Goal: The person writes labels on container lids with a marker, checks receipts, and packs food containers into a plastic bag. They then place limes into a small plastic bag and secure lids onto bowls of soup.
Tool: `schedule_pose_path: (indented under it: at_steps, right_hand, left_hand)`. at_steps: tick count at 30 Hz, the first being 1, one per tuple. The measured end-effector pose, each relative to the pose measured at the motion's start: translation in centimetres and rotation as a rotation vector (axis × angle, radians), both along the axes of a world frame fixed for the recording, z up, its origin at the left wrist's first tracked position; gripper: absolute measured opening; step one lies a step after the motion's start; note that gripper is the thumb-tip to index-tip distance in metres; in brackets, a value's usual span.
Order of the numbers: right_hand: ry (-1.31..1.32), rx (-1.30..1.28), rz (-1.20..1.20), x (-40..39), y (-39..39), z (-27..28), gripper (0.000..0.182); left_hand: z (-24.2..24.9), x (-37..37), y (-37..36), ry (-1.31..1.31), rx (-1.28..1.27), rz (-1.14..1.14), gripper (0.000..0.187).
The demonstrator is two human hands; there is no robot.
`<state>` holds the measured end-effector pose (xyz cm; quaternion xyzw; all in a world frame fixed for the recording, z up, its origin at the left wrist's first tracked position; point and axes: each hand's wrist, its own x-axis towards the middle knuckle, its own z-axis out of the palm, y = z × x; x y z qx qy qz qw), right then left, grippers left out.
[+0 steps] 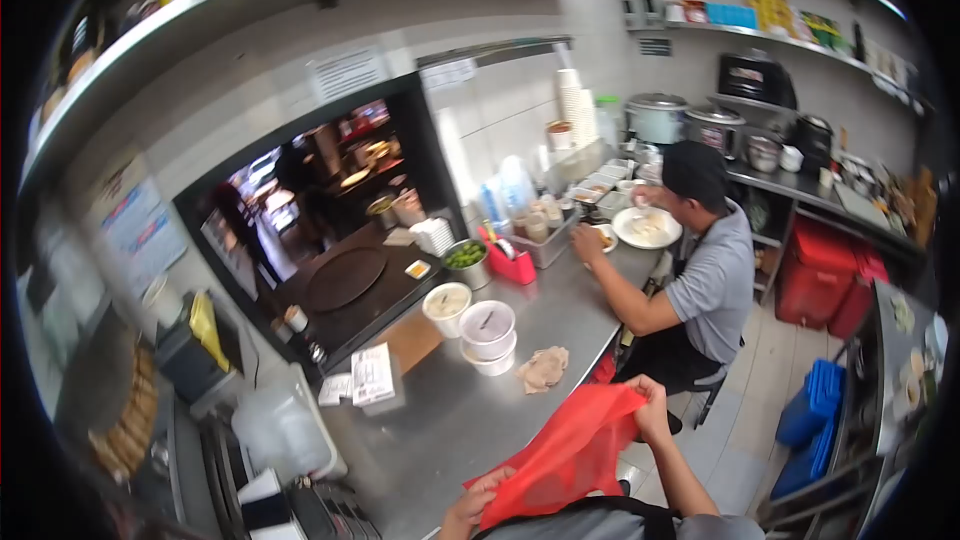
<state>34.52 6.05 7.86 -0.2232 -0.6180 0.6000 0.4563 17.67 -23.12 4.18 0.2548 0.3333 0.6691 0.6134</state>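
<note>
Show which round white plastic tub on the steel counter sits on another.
The purplish-topped tub, on the lower tub near the crumpled beige cloth; the cream-topped tub stands alone.

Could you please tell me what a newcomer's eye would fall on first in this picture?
Most likely the thin red sheet, perhaps a bag, held between the left grip and the right grip at the bottom. Next, probably, come the co-worker in a black cap, by a white plate at the steel counter, and the red bin farther back at the right.
</note>
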Motion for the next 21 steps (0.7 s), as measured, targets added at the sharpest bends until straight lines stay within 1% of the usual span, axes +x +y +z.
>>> schedule_pose_path:
  at_steps: [1, 3, 4, 5, 7, 10, 11, 12, 13, 14, 15, 16, 17, 18, 19, 20, 21]
  right_hand:
    - [0.189, -0.359, 0.169, -0.9, -0.3, 2.5, 0.002]
    - [0.257, -0.482, 0.513, -2.7, -1.4, 6.5, 0.003]
    - [0.129, -0.449, 0.723, -3.2, -2.2, 7.8, 0.007]
    - [-0.038, -0.293, 0.965, -4.0, -2.1, 7.0, 0.014]
    - [-0.095, 0.118, 1.381, -5.5, -3.0, 5.5, 0.019]
    - [-0.739, 0.348, 1.907, -8.5, -4.7, 5.5, 0.027]
    - [-0.71, 0.269, 1.814, -9.9, -4.3, 3.8, 0.025]
    - [-0.686, 0.196, 1.721, -11.0, -4.3, 3.2, 0.024]
    - [-0.507, -0.123, 1.547, -11.8, -4.0, 3.1, 0.023]
    - [-0.335, -0.412, 1.34, -13.0, -3.9, 4.2, 0.021]
    - [-0.168, -0.602, 1.287, -14.7, -3.7, 4.1, 0.02]
    - [0.002, -0.785, 1.22, -16.3, -3.3, 3.8, 0.02]
    - [-0.026, -0.82, 1.214, -16.8, -2.9, 3.8, 0.02]
    - [-0.047, -0.853, 1.207, -17.4, -2.6, 4.0, 0.02]
    - [-0.065, -0.882, 1.2, -18.1, -2.0, 4.3, 0.021]
    - [-0.126, -0.696, 1.335, -18.4, -0.7, 4.4, 0.024]
    - [-0.204, -0.539, 1.329, -18.7, -0.1, 4.1, 0.025]
  left_hand:
    - [-0.5, 0.4, -1.9, 0.054, -0.064, -0.139, 0.037]
    - [-3.1, -0.7, -6.9, 0.204, -0.273, -0.11, 0.042]
    - [-4.4, -1.3, -9.2, 0.276, -0.382, -0.107, 0.045]
    - [-4.6, -1.6, -10.8, 0.311, -0.44, -0.073, 0.045]
    - [-2.4, -1.4, -13.4, 0.31, -0.461, 0.059, 0.047]
    - [1.7, 0.6, -15.7, 0.237, -0.23, 0.41, 0.049]
    - [3.1, 1.5, -15.8, 0.225, -0.135, 0.527, 0.05]
    - [4.2, 2.3, -15.9, 0.207, -0.049, 0.613, 0.051]
    - [5.1, 3.0, -15.7, 0.206, 0.01, 0.683, 0.052]
    - [5.7, 3.6, -14.8, 0.219, 0.031, 0.722, 0.053]
    - [6.2, 3.7, -13.7, 0.251, 0.011, 0.746, 0.054]
    - [6.1, 3.6, -12.8, 0.316, -0.07, 0.774, 0.056]
    - [5.7, 2.5, -12.3, 0.576, -0.296, 0.677, 0.058]
    - [5.2, 1.6, -11.2, 0.434, -0.263, 0.911, 0.055]
    - [4.0, 0.1, -11.2, 0.409, -0.081, 1.03, 0.047]
    - [2.4, -1.8, -12.0, 0.386, 0.108, 1.139, 0.039]
    - [2.5, -2.9, -11.7, 0.359, 0.296, 1.239, 0.032]
